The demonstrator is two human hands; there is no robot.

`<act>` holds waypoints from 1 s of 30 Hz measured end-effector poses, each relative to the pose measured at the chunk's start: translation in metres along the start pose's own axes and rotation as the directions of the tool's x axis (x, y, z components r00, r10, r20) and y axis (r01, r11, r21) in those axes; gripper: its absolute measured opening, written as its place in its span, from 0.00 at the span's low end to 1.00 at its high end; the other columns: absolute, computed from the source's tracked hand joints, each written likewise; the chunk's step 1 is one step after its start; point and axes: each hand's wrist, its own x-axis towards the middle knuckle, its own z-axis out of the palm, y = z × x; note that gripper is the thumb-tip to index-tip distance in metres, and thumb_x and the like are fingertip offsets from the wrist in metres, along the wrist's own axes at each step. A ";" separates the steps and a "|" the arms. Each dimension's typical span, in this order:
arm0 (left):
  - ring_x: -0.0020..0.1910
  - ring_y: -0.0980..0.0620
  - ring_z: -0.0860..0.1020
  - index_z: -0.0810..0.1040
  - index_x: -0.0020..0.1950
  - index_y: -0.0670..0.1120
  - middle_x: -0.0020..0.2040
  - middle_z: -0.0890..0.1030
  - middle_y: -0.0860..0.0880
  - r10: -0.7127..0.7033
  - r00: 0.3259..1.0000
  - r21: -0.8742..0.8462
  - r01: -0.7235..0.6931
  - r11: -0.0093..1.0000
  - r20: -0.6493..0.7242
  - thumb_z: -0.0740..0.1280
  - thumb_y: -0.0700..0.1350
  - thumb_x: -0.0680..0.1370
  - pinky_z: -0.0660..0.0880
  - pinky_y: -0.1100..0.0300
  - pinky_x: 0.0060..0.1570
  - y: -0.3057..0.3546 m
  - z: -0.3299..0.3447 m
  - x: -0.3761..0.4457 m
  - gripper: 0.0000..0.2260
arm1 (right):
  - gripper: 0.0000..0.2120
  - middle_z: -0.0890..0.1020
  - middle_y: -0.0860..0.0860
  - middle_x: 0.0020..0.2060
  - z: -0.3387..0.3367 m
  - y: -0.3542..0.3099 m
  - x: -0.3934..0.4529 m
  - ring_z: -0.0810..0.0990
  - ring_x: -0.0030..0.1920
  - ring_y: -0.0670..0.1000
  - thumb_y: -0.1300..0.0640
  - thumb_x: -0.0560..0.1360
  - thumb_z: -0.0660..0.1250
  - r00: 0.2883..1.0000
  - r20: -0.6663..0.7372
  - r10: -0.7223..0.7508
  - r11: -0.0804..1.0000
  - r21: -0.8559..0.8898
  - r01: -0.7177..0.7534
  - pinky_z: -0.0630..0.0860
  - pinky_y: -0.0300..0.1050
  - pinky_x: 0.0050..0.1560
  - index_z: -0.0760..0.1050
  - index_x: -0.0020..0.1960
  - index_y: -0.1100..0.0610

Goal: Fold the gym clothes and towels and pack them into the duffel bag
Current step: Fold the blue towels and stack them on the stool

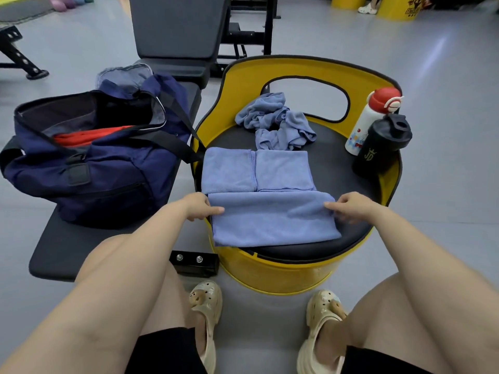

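Head view, only one we get: we hold the half-folded blue towel point(272, 218) at the near edge of the yellow barrel seat point(283, 273), left hand point(198, 206) pinching the towel's left end between thumb and forefinger, right hand point(351, 207) pinching the right end with fingers curled over the cloth. Two folded blue towels point(255, 170) lie side by side just beyond it, touching its far edge; a crumpled blue garment point(275, 121) sits behind those, not yet folded. The navy duffel bag point(89, 157) stands open on the black bench point(70, 247) to our left, something red point(89, 136) already inside. To do this fold well, we judge: keep both ends taut and level, bring one end across to meet the other with edges lined up, then flatten the crease so it matches the two done ones and stacks neatly. Watch the near edge, it hangs over the seat rim and could slide off. Writing: black shaker bottle point(382, 145) shows yellow letters, likely "JD"; white bottle with red cap point(374, 117) has coloured prints, unreadable; yellow drum point(402, 8) far back carries a dark logo, too blurred.
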 end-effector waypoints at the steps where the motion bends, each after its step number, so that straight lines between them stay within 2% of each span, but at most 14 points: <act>1: 0.47 0.47 0.75 0.73 0.47 0.41 0.47 0.77 0.43 -0.041 0.999 -0.062 0.038 0.997 -0.033 0.65 0.55 0.78 0.73 0.57 0.46 0.001 0.000 0.001 0.16 | 0.20 0.81 0.57 0.37 0.001 0.000 0.004 0.79 0.39 0.56 0.42 0.75 0.67 0.998 -0.058 0.025 0.999 0.033 -0.023 0.78 0.50 0.46 0.75 0.40 0.60; 3: 0.50 0.46 0.76 0.74 0.55 0.40 0.53 0.78 0.41 -0.115 0.992 -0.260 0.096 0.961 -0.057 0.65 0.52 0.79 0.74 0.54 0.52 0.002 0.000 0.003 0.15 | 0.21 0.80 0.59 0.36 0.003 0.000 0.009 0.78 0.38 0.57 0.42 0.75 0.66 0.994 -0.095 0.062 0.989 0.139 -0.048 0.78 0.52 0.49 0.76 0.41 0.61; 5: 0.53 0.45 0.78 0.73 0.61 0.39 0.58 0.78 0.40 -0.167 0.984 -0.428 0.127 0.895 -0.058 0.66 0.49 0.79 0.73 0.54 0.55 0.005 -0.002 0.004 0.16 | 0.19 0.81 0.60 0.41 0.004 -0.004 0.011 0.80 0.43 0.57 0.46 0.77 0.67 0.994 -0.079 0.073 0.963 0.264 -0.049 0.78 0.52 0.53 0.77 0.49 0.63; 7: 0.58 0.44 0.78 0.72 0.64 0.38 0.61 0.77 0.40 -0.199 0.979 -0.530 0.144 0.836 -0.048 0.67 0.46 0.79 0.73 0.52 0.59 0.009 -0.004 0.004 0.17 | 0.18 0.82 0.60 0.49 0.004 -0.008 0.012 0.81 0.50 0.57 0.50 0.76 0.68 0.994 -0.063 0.089 0.927 0.371 -0.059 0.78 0.52 0.56 0.77 0.57 0.64; 10: 0.62 0.43 0.75 0.70 0.67 0.37 0.64 0.75 0.39 -0.228 0.973 -0.628 0.151 0.764 -0.044 0.67 0.43 0.78 0.72 0.51 0.62 0.014 -0.005 0.003 0.20 | 0.19 0.81 0.59 0.54 0.003 -0.015 0.011 0.80 0.53 0.56 0.54 0.75 0.71 0.993 -0.048 0.111 0.873 0.482 -0.074 0.77 0.48 0.52 0.76 0.61 0.64; 15: 0.63 0.42 0.75 0.69 0.68 0.36 0.64 0.75 0.39 -0.258 0.965 -0.695 0.152 0.702 -0.049 0.69 0.39 0.76 0.72 0.50 0.63 0.019 -0.008 0.000 0.22 | 0.14 0.80 0.56 0.49 -0.002 -0.023 0.001 0.79 0.51 0.55 0.60 0.75 0.70 0.991 0.008 0.136 0.817 0.565 -0.116 0.76 0.48 0.56 0.75 0.58 0.65; 19: 0.62 0.43 0.75 0.71 0.68 0.37 0.63 0.77 0.40 -0.223 0.974 -0.711 0.127 0.691 -0.043 0.71 0.37 0.75 0.73 0.51 0.62 0.021 -0.011 -0.007 0.22 | 0.12 0.79 0.55 0.44 -0.011 -0.024 -0.011 0.79 0.47 0.53 0.61 0.75 0.69 0.992 0.003 0.130 0.770 0.630 -0.103 0.76 0.47 0.53 0.75 0.57 0.63; 22: 0.61 0.44 0.76 0.72 0.67 0.39 0.62 0.78 0.41 -0.206 0.975 -0.729 0.084 0.680 -0.079 0.71 0.38 0.75 0.74 0.52 0.60 0.023 -0.016 -0.017 0.21 | 0.10 0.80 0.56 0.45 -0.016 -0.020 -0.021 0.80 0.48 0.54 0.61 0.75 0.69 0.991 -0.067 0.119 0.767 0.640 -0.049 0.77 0.48 0.54 0.76 0.55 0.63; 24: 0.59 0.45 0.77 0.74 0.66 0.39 0.60 0.78 0.42 -0.187 0.978 -0.729 0.057 0.682 -0.098 0.71 0.38 0.75 0.75 0.54 0.57 0.024 -0.019 -0.025 0.20 | 0.08 0.81 0.58 0.45 -0.017 -0.016 -0.030 0.80 0.45 0.53 0.62 0.74 0.70 0.984 -0.145 0.103 0.797 0.604 0.006 0.78 0.48 0.51 0.77 0.52 0.63; 27: 0.54 0.47 0.77 0.75 0.63 0.39 0.58 0.78 0.43 -0.148 0.979 -0.743 -0.007 0.669 -0.143 0.70 0.38 0.76 0.74 0.56 0.52 0.028 -0.024 -0.038 0.16 | 0.02 0.82 0.58 0.44 -0.018 -0.011 -0.042 0.81 0.44 0.54 0.62 0.73 0.71 0.957 -0.287 0.045 0.872 0.479 0.103 0.81 0.45 0.45 0.80 0.41 0.59; 30: 0.54 0.48 0.77 0.75 0.63 0.39 0.59 0.78 0.43 -0.105 0.977 -0.760 -0.076 0.645 -0.187 0.70 0.39 0.75 0.73 0.55 0.55 0.031 -0.025 -0.046 0.16 | 0.08 0.81 0.56 0.40 -0.022 -0.008 -0.054 0.80 0.44 0.54 0.62 0.73 0.70 0.927 -0.374 0.012 0.885 0.436 0.164 0.80 0.44 0.43 0.79 0.35 0.54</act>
